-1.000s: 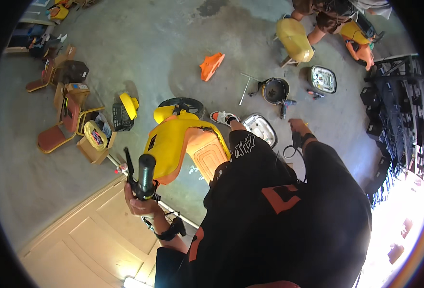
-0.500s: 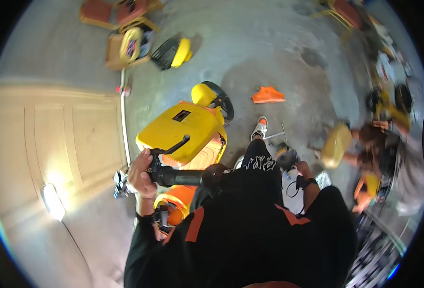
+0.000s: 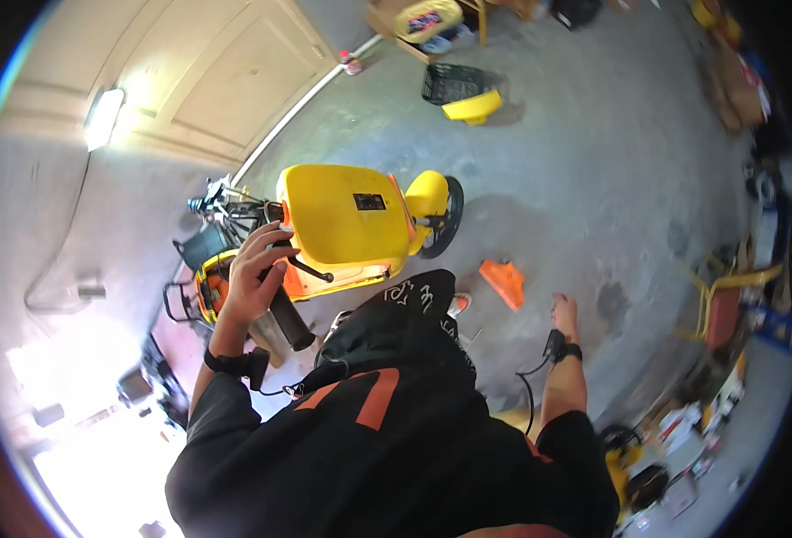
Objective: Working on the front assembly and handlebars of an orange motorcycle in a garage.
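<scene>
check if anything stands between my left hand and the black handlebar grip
Nothing visible does: your left hand is at the upper end of the black handlebar grip. The black lever sticks out beside it, nearer the yellow panel, not in between.

Black crate (image 3: 445, 83) on floor (image 3: 584, 170); lit lamp (image 3: 104, 118) near beige door (image 3: 234, 85); red chair (image 3: 724, 318).

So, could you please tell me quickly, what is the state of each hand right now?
Left hand: holding the black handlebar grip near its inner end.
Right hand: no object visible in it; open or closed cannot be told.
</scene>
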`<state>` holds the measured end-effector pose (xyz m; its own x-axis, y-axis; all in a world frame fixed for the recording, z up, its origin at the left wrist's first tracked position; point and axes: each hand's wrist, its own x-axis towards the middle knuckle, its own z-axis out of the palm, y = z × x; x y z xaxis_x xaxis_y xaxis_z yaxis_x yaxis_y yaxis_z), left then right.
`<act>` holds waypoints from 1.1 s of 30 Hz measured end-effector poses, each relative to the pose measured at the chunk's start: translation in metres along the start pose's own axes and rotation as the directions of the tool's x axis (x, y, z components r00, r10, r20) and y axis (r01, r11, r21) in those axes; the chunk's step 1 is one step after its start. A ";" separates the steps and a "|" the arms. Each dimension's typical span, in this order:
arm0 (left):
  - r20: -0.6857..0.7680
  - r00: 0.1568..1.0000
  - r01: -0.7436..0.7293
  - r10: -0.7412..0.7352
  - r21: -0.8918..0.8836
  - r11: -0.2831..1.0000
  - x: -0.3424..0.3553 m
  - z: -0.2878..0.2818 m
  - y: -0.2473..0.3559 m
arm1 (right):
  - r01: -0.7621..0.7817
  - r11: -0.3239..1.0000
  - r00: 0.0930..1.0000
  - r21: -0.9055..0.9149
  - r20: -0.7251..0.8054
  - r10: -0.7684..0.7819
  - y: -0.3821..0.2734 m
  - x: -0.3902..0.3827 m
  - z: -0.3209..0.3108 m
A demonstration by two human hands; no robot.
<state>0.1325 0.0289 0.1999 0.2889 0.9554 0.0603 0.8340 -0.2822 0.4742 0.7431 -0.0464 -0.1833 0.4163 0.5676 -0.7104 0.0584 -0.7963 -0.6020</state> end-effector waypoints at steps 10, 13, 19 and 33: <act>-0.289 0.940 0.108 -0.179 -0.246 0.963 -0.011 0.006 -0.006 | 0.410 0.785 0.831 -0.464 0.545 -0.112 -0.171 0.132 0.031; -0.330 0.877 0.218 -0.350 -0.376 0.901 -0.018 0.011 -0.001 | 0.525 0.622 0.782 -0.582 0.617 -0.082 -0.231 0.166 0.062; -0.405 0.783 0.384 -0.473 -0.285 0.878 -0.024 0.012 0.020 | 0.609 0.376 0.734 -0.698 0.676 0.065 -0.342 0.267 0.074; -0.441 -0.357 0.854 -0.823 -0.510 -0.097 -0.056 0.040 0.197 | 0.623 0.136 0.761 -0.771 0.637 0.123 -0.592 0.344 0.232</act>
<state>0.2989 -0.0836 0.2549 -0.9972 -0.0707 -0.0248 -0.0743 0.8881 0.4537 0.6415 0.6686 -0.1553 -0.2538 0.4673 -0.8469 0.9663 0.0842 -0.2431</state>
